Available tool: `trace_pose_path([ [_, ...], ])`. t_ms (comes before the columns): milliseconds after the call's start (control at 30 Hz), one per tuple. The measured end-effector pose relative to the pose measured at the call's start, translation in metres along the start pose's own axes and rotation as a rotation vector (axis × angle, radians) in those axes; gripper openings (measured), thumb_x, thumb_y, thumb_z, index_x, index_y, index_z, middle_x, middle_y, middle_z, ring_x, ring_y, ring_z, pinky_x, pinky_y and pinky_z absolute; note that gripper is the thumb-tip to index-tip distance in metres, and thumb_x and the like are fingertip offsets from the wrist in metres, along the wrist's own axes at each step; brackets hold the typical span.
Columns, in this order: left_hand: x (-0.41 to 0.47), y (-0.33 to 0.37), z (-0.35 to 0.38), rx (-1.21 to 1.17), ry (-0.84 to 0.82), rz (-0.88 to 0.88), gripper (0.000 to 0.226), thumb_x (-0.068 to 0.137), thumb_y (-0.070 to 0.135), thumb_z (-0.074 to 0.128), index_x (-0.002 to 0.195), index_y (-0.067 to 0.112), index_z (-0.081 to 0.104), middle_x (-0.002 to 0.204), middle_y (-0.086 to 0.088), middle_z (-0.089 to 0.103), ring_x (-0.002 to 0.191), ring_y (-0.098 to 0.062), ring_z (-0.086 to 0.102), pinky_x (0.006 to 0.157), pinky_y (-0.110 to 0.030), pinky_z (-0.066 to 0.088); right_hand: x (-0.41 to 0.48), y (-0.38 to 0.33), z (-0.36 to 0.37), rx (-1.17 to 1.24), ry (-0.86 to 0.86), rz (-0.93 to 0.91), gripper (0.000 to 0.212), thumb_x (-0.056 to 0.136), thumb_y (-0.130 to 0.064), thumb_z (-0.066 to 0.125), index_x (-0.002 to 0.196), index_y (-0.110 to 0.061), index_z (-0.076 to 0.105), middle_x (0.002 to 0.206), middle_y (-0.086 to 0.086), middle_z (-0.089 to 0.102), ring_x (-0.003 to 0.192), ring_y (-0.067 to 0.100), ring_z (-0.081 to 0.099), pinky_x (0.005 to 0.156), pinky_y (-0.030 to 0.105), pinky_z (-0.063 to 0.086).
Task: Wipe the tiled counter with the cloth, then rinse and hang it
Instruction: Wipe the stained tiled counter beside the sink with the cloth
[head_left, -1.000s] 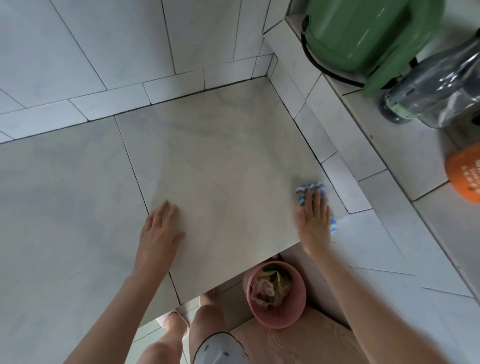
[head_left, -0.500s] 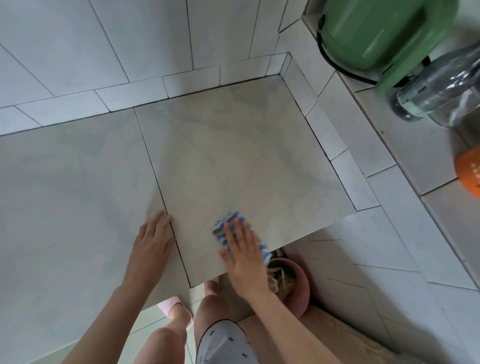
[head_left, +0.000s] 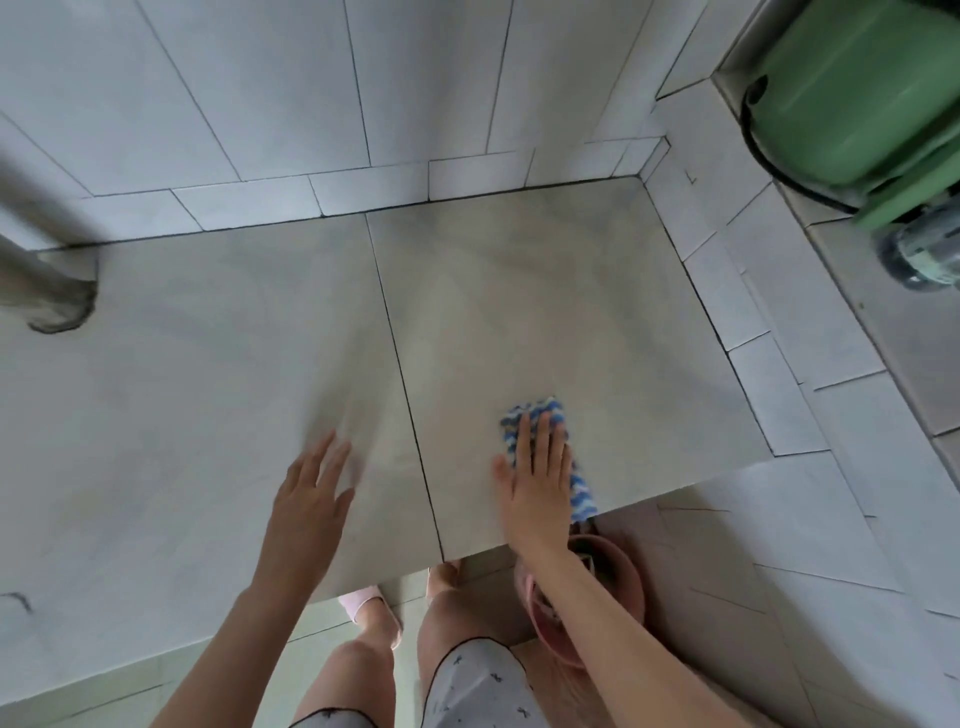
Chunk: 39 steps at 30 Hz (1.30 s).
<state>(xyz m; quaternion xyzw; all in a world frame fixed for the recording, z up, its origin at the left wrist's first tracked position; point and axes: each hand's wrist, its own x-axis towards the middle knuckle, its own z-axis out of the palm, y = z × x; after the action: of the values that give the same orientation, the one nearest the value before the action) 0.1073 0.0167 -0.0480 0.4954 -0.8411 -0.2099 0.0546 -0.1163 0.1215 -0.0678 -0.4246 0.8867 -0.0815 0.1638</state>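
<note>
The tiled counter (head_left: 519, 312) is a pale grey-beige surface with a dark grout line down its middle. A blue-and-white patterned cloth (head_left: 550, 415) lies flat on the right-hand tile near the front edge. My right hand (head_left: 537, 480) presses flat on top of the cloth, fingers spread, covering most of it. My left hand (head_left: 311, 491) rests flat on the left-hand tile, fingers apart, holding nothing.
A green appliance (head_left: 857, 93) and a clear bottle (head_left: 919, 254) stand on the raised ledge at the right. A grey pipe (head_left: 36, 291) rises at the far left. Below the front edge sits a pink bin (head_left: 618, 577) beside my legs.
The cloth under my right hand swept from the right edge toward the middle, then back a little to the right. My left hand stayed flat on the counter. The view shifted left.
</note>
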Motion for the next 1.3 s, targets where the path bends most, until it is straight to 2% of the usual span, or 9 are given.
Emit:
trace_pose_path([
  [200,-0.009,-0.019,-0.005,-0.020,0.028,-0.021,0.049,0.080,-0.007,0.059,0.126,0.005,0.051,0.134,-0.018,0.048,0.115,-0.039,0.048,0.092,-0.050,0.046,-0.056,-0.095,0.043,-0.060,-0.130,-0.378,0.060,0.100,-0.049,0.010,0.150,-0.018,0.019,0.157,0.007,0.018,0.144,0.022,0.016,0.114,0.038,0.009],
  [367,-0.013,-0.036,-0.011,-0.029,0.044,-0.041,0.048,0.080,-0.007,0.059,0.126,0.005,0.051,0.135,-0.017,0.048,0.114,-0.039,0.047,0.093,-0.049,0.045,-0.053,-0.080,0.038,-0.044,-0.145,-0.514,0.054,0.101,-0.047,0.011,0.149,-0.025,0.021,0.156,0.001,0.020,0.144,0.017,0.015,0.114,0.035,0.013],
  [500,-0.016,-0.044,-0.015,-0.050,0.037,-0.073,0.048,0.083,-0.001,0.059,0.129,0.006,0.049,0.138,-0.014,0.045,0.118,-0.037,0.045,0.095,-0.048,0.043,0.006,-0.041,0.017,-0.078,-0.148,-0.374,0.059,0.099,-0.049,0.000,0.148,-0.021,0.018,0.154,0.001,0.015,0.143,0.024,0.020,0.114,0.034,0.008],
  [600,-0.019,-0.049,-0.018,-0.073,0.034,-0.122,0.047,0.086,0.003,0.056,0.132,0.008,0.047,0.141,-0.012,0.042,0.123,-0.035,0.041,0.098,-0.047,0.040,0.068,-0.024,-0.003,-0.084,-0.099,-0.228,0.069,0.091,-0.059,-0.009,0.147,-0.021,0.000,0.156,0.003,-0.002,0.146,0.023,0.001,0.114,0.031,-0.007],
  [767,-0.029,-0.063,-0.024,-0.074,0.032,-0.173,0.048,0.087,0.007,0.056,0.133,0.010,0.045,0.142,-0.010,0.040,0.125,-0.033,0.038,0.097,-0.047,0.041,0.123,-0.063,-0.008,-0.086,-0.106,-0.015,0.061,0.101,-0.043,0.019,0.149,-0.020,-0.010,0.157,0.007,-0.015,0.145,0.023,-0.014,0.117,0.036,-0.010],
  [867,-0.032,-0.072,-0.028,-0.077,0.037,-0.194,0.048,0.087,0.008,0.055,0.134,0.010,0.044,0.143,-0.009,0.038,0.126,-0.032,0.037,0.097,-0.048,0.041,0.119,-0.112,0.009,-0.130,-0.128,-0.158,0.061,0.101,-0.043,0.021,0.149,-0.018,-0.007,0.157,0.009,-0.013,0.145,0.026,-0.012,0.117,0.038,-0.009],
  [1000,-0.036,-0.083,-0.033,-0.086,0.052,-0.209,0.047,0.087,0.007,0.054,0.134,0.010,0.044,0.143,-0.009,0.039,0.126,-0.031,0.038,0.098,-0.047,0.040,0.067,-0.165,0.042,-0.147,-0.081,-0.468,0.060,0.096,-0.047,0.021,0.145,-0.015,0.032,0.152,0.013,0.028,0.140,0.033,0.027,0.114,0.038,0.008],
  [1200,-0.039,-0.094,-0.037,-0.102,0.078,-0.216,0.047,0.087,0.005,0.054,0.133,0.009,0.045,0.140,-0.009,0.042,0.124,-0.031,0.040,0.098,-0.045,0.040,-0.024,-0.147,0.065,-0.164,-0.168,-0.766,0.056,0.100,-0.049,0.014,0.147,-0.023,0.028,0.155,0.003,0.024,0.144,0.024,0.019,0.117,0.036,0.011],
  [1300,-0.041,-0.096,-0.037,-0.105,0.090,-0.208,0.046,0.087,0.004,0.055,0.132,0.009,0.046,0.140,-0.008,0.042,0.123,-0.030,0.041,0.096,-0.046,0.041,-0.022,-0.108,0.054,-0.107,-0.091,-0.608,0.054,0.100,-0.048,0.008,0.149,-0.027,0.021,0.157,0.000,0.017,0.145,0.019,0.011,0.117,0.032,0.004],
])
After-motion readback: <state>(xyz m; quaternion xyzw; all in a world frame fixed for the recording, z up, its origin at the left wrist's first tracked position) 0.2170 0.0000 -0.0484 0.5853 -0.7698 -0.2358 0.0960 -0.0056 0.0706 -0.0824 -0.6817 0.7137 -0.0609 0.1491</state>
